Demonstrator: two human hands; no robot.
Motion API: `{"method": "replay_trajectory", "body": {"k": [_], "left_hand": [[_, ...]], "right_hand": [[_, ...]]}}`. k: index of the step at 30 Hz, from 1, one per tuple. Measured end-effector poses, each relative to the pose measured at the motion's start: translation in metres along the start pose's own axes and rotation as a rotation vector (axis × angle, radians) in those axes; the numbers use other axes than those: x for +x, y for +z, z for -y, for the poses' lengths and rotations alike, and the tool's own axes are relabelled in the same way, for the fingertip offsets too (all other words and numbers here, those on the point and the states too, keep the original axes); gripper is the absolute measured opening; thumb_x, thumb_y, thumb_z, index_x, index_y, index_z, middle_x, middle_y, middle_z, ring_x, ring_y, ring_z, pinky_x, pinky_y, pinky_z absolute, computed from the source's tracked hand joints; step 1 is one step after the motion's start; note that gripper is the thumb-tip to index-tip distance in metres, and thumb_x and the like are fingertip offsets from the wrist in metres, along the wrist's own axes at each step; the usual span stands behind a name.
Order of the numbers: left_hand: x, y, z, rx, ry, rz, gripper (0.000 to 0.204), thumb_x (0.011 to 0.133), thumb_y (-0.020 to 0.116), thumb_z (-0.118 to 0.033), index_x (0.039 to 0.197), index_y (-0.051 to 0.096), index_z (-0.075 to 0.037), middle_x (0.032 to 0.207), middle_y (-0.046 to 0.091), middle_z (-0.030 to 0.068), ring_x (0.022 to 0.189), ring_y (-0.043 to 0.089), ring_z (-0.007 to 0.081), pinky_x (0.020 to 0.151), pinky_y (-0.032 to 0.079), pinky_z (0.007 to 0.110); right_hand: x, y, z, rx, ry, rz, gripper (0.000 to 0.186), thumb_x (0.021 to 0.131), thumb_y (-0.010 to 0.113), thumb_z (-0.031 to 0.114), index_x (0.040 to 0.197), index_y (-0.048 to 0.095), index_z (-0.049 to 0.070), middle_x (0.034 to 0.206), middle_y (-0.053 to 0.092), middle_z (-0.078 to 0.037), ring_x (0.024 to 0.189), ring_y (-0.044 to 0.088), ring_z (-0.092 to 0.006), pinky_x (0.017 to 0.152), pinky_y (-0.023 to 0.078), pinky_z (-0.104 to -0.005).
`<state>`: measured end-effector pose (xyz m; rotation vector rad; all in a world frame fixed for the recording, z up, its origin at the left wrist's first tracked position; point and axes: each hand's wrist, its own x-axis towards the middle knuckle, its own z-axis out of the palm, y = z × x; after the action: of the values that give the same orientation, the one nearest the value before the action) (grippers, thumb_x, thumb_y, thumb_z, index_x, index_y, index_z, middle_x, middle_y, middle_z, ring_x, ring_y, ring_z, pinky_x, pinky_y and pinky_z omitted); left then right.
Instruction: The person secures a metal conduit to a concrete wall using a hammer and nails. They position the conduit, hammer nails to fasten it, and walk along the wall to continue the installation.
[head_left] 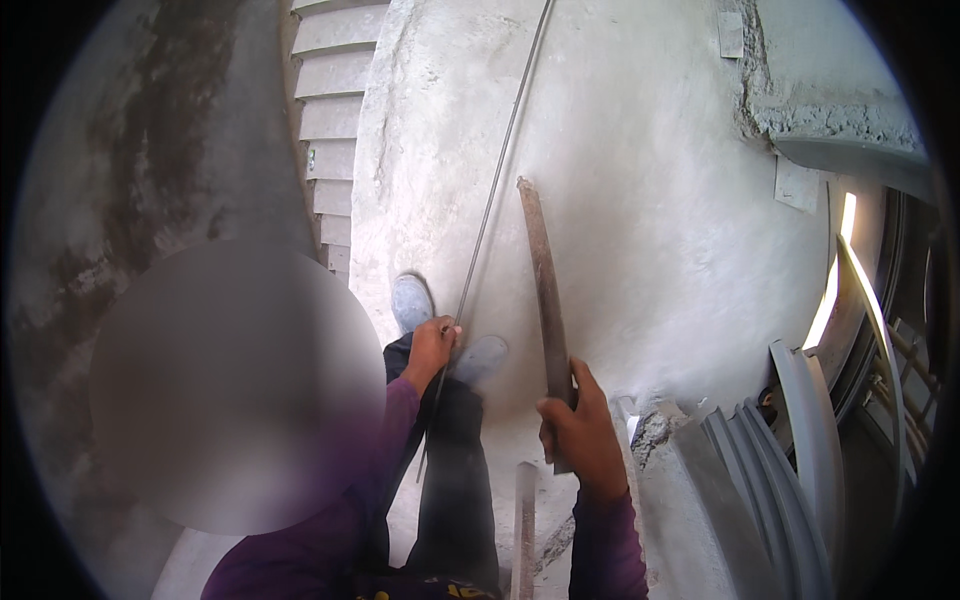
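My left hand (431, 350) is closed around a long thin metal rod (500, 165), with the fingers pinched near its lower part. The rod slants from beside my legs up past the top of the view. In my right hand (586, 432) is a brown wooden stick (543, 270), gripped near its lower end. Its rough far tip points away from me, over the pale floor and a little right of the rod. The stick and the rod are apart.
Under my shoes (411, 302) lies a pale, rough floor (640, 220). Grey louvre-like slats (335, 118) run along the left. Grey curved metal profiles (765, 490) stand at the lower right, beside broken concrete. Another narrow strip (524, 530) lies near my legs. A blurred disc covers the lower left.
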<state>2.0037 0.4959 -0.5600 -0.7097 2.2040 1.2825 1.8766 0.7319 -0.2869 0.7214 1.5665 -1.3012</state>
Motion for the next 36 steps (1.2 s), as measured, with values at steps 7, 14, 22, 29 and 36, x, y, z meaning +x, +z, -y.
{"method": "replay_trajectory", "body": {"k": [7,14,22,29,36], "left_hand": [[-0.013,-0.002,-0.019,-0.001,0.035,-0.048,0.017,0.094,0.07,-0.012,0.083,0.065,0.0,0.07,0.067,0.0188,0.067,0.071,0.0334,0.065,0.053,0.044],[-0.012,-0.021,-0.011,-0.129,-0.062,0.061,0.015,0.096,0.07,-0.014,0.091,0.064,-0.001,0.069,0.068,0.0188,0.069,0.072,0.0346,0.067,0.053,0.045],[-0.012,-0.035,-0.027,-0.11,-0.073,0.095,0.017,0.097,0.07,-0.018,0.095,0.067,-0.001,0.072,0.07,0.0185,0.072,0.071,0.0373,0.069,0.053,0.047],[-0.008,-0.023,-0.011,0.026,-0.065,0.071,0.021,0.095,0.071,-0.023,0.095,0.072,-0.002,0.087,0.072,0.0239,0.086,0.07,0.0458,0.078,0.054,0.054],[-0.01,-0.017,-0.003,0.128,-0.073,0.016,0.022,0.094,0.07,-0.024,0.1,0.074,-0.003,0.09,0.072,0.0249,0.089,0.07,0.0463,0.082,0.055,0.054]], "right_hand": [[0.024,0.006,0.056,0.001,-0.039,-0.043,0.062,0.089,0.061,0.006,0.148,0.044,-0.006,0.068,0.059,-0.007,0.049,0.058,-0.0155,0.043,0.048,-0.0328],[0.046,0.016,0.102,0.014,-0.045,-0.037,0.041,0.087,0.059,0.002,0.127,0.054,-0.003,0.072,0.055,-0.005,0.046,0.053,-0.0122,0.036,0.044,-0.0287],[0.04,-0.001,0.154,0.088,0.003,0.028,0.038,0.09,0.054,-0.001,0.127,0.054,-0.004,0.073,0.054,-0.006,0.042,0.049,-0.0096,0.032,0.039,-0.0249],[0.056,0.001,0.166,-0.088,0.039,0.054,0.039,0.089,0.059,0.001,0.127,0.053,-0.006,0.074,0.055,-0.004,0.047,0.054,-0.0113,0.036,0.045,-0.0287],[0.075,0.014,0.14,-0.222,0.061,0.007,0.044,0.089,0.06,0.001,0.132,0.051,-0.006,0.074,0.056,-0.004,0.047,0.053,-0.0115,0.038,0.045,-0.0292]]}}
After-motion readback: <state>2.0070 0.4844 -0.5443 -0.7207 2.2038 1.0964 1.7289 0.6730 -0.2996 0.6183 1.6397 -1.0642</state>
